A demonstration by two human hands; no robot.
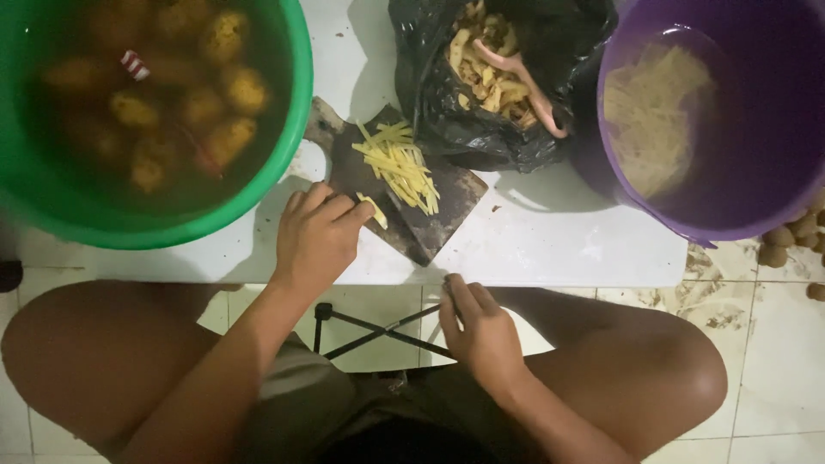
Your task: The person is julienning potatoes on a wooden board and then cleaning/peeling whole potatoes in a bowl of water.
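On the dark wooden cutting board (430, 225) our left hand (316, 236) pinches one potato piece (374, 210) beside the finished yellow strips (400, 163), while our right hand (481, 331) grips a knife (440, 320).

Looks like a home kitchen setup, the low-budget floor-level kind. Someone is sitting at a small white folding tabletop (550, 241) over a tiled floor (773, 361) with dirt scattered on it. There's a worn dark cutting board (430, 223) with yellow potato sticks (400, 163) on it, a green tub (258, 185) of peeled potatoes soaking in water, a purple bucket (756, 120) holding more cut strips, and a black plastic bag (447, 112) full of peelings. A few unpeeled potatoes (786, 236) sit on the floor. Bulk food prep at home, not a pro kitchen.
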